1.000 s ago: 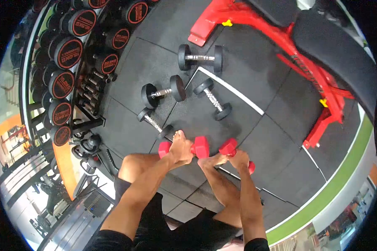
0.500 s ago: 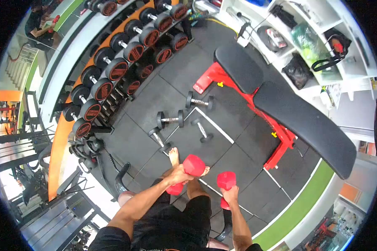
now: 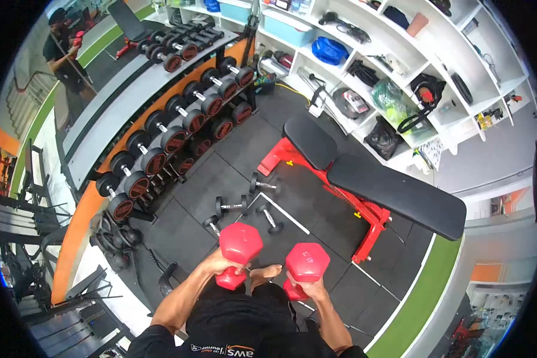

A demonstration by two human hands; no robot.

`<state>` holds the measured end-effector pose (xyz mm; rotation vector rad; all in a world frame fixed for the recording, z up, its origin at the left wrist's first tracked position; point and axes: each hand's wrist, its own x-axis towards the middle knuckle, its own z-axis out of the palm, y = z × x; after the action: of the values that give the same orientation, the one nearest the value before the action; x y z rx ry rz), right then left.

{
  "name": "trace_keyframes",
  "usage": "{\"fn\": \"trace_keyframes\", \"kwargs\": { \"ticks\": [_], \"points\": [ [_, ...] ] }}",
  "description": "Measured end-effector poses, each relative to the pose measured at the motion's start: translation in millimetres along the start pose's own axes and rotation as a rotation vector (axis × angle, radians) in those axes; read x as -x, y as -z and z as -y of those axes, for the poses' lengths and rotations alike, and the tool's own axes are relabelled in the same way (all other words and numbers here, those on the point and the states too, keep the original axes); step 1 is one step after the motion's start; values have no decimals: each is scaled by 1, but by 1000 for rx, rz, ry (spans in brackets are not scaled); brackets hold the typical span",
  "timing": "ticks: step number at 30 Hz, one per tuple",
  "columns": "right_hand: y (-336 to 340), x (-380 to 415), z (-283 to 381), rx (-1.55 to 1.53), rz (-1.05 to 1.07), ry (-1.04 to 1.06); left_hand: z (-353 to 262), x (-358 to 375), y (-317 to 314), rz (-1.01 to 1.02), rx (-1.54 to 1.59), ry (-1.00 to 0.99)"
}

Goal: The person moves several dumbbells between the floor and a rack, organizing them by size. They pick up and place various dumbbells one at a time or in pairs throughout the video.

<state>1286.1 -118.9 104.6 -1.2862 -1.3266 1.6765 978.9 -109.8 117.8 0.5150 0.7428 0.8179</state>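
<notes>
My left hand (image 3: 219,262) is closed around the handle of a red hex dumbbell (image 3: 240,243), held in front of my body. The upper head looks large and near the camera, with the other head below the fist. Gripped the same way, a second red hex dumbbell (image 3: 308,262) is in my right hand (image 3: 315,288), a short way to the right. Its top head bears a number and hides part of my fingers. The two dumbbells are apart. Beneath them, a bare foot (image 3: 265,274) shows on the dark floor mat.
Several black dumbbells (image 3: 231,206) lie on the floor ahead. An adjustable bench (image 3: 397,194) with a red frame stands to the right. A dumbbell rack (image 3: 161,140) lines the left, with a mirror behind it. White shelves (image 3: 370,53) stand at the back.
Both red dumbbells have risen toward the camera and look larger, their handles more upright. My view has tilted up, showing more of the shelves and rack.
</notes>
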Motion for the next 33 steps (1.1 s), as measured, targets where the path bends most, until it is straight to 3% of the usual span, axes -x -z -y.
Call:
{"fn": "trace_keyframes", "kwargs": {
  "ticks": [5,10,12,15,18,19,21,24,27,31,33],
  "points": [
    [-28,-5,52,-168,190,80,-15,30,-19,94,77,-81],
    [-64,-15,97,-199,414,156,-20,57,-34,119,-30,-349],
    [-77,-25,99,-323,480,212,-35,65,-44,202,-31,-406],
    [-59,-35,61,-416,623,90,-36,76,-66,319,-8,-486],
    [-65,-37,83,-347,711,361,-5,82,-59,260,8,-527],
    [-81,-29,141,-161,652,617,-11,87,-69,267,39,-544],
    [-86,-24,175,-96,671,740,-28,99,-105,275,123,-582],
    [-86,-17,174,-154,801,671,-28,117,-122,176,-30,-599],
    [-93,-14,173,-202,897,612,-26,136,-127,116,19,-551],
    [-109,-11,175,-231,995,558,-32,171,-135,-325,-417,-687],
    [-121,-8,175,-241,1038,520,-23,182,-126,-430,-440,-714]
  ]
}}
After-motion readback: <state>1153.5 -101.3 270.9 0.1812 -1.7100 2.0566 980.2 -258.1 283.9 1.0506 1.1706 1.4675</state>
